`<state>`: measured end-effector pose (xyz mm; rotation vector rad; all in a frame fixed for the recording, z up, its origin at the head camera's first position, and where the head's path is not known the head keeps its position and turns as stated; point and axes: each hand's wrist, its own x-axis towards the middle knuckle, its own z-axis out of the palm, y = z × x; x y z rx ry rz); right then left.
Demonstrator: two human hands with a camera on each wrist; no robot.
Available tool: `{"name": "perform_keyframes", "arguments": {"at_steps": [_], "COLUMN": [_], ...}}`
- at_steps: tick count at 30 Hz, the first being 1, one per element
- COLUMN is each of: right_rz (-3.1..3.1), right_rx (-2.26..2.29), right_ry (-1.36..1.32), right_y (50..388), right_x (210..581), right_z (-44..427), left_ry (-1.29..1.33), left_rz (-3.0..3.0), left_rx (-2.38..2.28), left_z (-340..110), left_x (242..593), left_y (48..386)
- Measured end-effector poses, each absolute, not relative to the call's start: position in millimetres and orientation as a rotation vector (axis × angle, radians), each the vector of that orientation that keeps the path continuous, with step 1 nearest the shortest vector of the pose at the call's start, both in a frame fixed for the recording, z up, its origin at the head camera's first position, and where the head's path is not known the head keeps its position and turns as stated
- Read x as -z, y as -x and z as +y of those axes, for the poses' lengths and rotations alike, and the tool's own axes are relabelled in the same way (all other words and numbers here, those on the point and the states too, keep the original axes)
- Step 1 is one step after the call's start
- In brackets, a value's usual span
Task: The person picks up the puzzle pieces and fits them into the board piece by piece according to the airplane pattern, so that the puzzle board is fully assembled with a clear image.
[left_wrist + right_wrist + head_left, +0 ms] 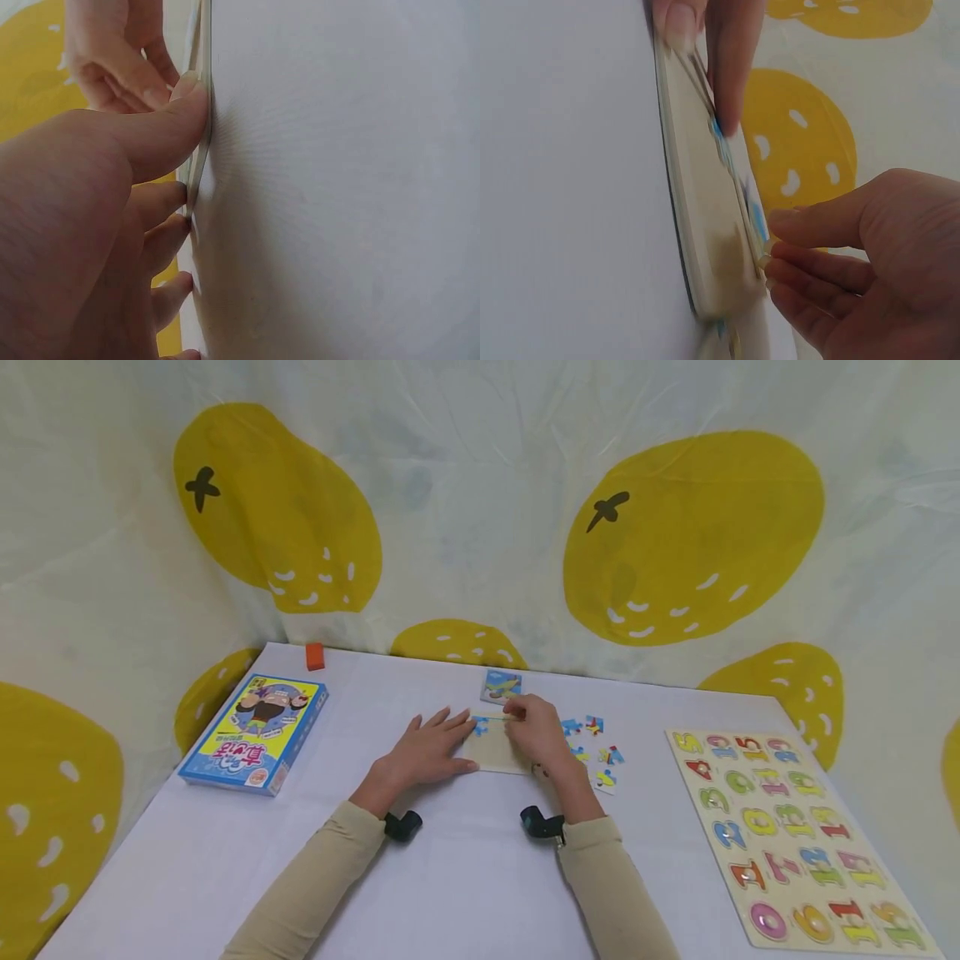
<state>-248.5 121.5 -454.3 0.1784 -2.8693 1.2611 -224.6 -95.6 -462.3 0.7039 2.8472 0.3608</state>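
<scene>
A pale wooden puzzle tray (495,758) lies flat in the middle of the table, with joined blue puzzle pieces (480,725) in its far left corner. My left hand (423,752) rests at the tray's left side, fingers spread and mostly straight, thumb on the near left corner. Over the tray's far edge, my right hand (542,735) brings thumb and fingertips together in a pinch. They seem to hold a small puzzle piece, mostly hidden by the fingers. In the right wrist view, those fingertips (778,223) touch the tray's far rim.
Several loose puzzle pieces (607,756) lie right of the tray. Behind it is a picture card (498,686). A number board (795,835) occupies the right side. At the left are a yellow-blue box (255,731) and an orange block (315,657) near the back edge.
</scene>
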Motion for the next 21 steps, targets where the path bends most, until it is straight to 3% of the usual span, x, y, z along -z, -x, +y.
{"name": "perform_keyframes", "arguments": {"at_steps": [11, 21], "right_rz": [-2.885, -3.016], "right_rx": [-1.169, -1.084], "right_ry": [-0.284, -0.073], "right_y": [250.7, 250.0], "right_x": [449.2, 450.1], "right_z": [170.3, 201.1], "left_ry": [-0.692, -0.671], "left_rz": [2.852, 2.857], "left_rx": [-0.356, -0.318], "left_z": [-94.9, -94.1], "left_x": [461.3, 462.9], "left_y": [221.9, 222.4]}}
